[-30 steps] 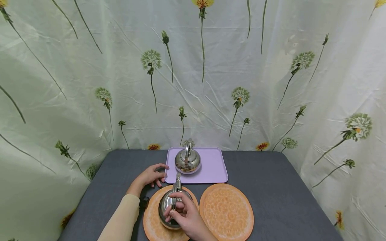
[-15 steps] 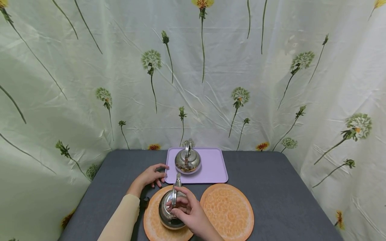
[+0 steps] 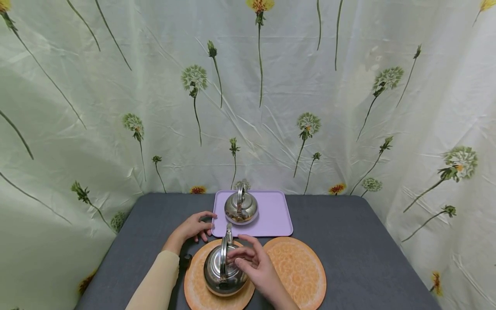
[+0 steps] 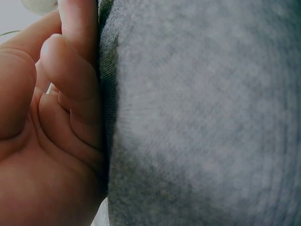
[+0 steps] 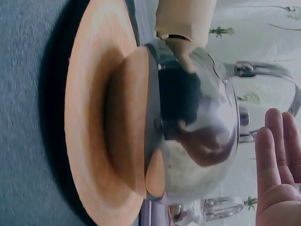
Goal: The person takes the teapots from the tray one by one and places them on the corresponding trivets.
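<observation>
A shiny metal kettle [image 3: 224, 277] with a raised handle stands on the left round orange mat [image 3: 197, 297]. My right hand [image 3: 257, 265] is just right of its handle [image 3: 223, 258], fingers extended and holding nothing. In the right wrist view those fingers [image 5: 277, 155] are apart from the kettle body [image 5: 197, 122]. My left hand [image 3: 193, 226] rests on the table, its fingertips at the left edge of a lilac tray [image 3: 273, 215]. A second metal kettle [image 3: 241, 209] stands on the tray's left half. In the left wrist view the hand [image 4: 61, 117] has loosely bent fingers.
Another round orange mat [image 3: 298, 271] lies right of the first, partly behind my right hand. Dark grey cloth [image 3: 360, 258] covers the table. A curtain printed with dandelions [image 3: 279, 86] hangs behind and at both sides.
My right hand has let go of the near kettle's handle and moved right, its fingers straightening. The kettle stays on the left mat. My left hand has not moved.
</observation>
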`<state>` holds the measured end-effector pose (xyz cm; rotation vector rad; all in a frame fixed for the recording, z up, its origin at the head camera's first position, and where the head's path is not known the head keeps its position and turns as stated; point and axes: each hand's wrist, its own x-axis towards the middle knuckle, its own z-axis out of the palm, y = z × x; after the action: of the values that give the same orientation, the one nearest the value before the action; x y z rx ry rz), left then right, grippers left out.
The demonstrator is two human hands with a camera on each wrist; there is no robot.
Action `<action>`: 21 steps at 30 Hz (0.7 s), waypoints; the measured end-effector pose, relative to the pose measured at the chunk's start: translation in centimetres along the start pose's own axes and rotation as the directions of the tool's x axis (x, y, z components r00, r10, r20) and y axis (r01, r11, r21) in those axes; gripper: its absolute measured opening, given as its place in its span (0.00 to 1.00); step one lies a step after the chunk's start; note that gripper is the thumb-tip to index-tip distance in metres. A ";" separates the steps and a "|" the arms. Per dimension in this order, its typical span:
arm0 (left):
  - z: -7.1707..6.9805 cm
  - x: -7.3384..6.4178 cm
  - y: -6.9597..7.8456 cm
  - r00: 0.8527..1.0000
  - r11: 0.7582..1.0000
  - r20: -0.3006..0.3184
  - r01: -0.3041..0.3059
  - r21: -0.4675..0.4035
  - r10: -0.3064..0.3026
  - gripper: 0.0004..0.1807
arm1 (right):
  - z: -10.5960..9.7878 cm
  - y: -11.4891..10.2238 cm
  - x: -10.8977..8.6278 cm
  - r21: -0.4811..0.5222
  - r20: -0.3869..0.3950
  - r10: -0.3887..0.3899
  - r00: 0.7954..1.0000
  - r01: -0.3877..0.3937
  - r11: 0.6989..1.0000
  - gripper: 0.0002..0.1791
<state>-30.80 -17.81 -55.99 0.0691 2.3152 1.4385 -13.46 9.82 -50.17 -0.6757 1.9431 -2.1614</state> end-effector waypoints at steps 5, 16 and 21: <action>0.0 0.0 0.0 1.000 1.000 -0.001 0.007 -0.002 -0.007 0.24 | -0.9 -0.3 0.0 -0.001 -0.009 -0.013 1.000 0.013 1.000 0.30; 0.0 -0.2 -0.2 1.000 1.000 0.015 -0.007 -0.006 0.007 0.25 | -3.3 -0.6 0.7 -0.042 -0.088 -0.039 0.995 0.036 0.998 0.29; 0.3 -0.1 -0.5 0.999 1.000 0.024 -0.026 -0.016 0.026 0.25 | -4.5 -0.9 1.0 -0.033 -0.119 -0.104 0.988 0.100 0.994 0.27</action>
<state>-30.53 -17.84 -56.51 0.1123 2.2917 1.4600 -16.15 13.61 -49.33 -0.6783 2.0423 -2.2903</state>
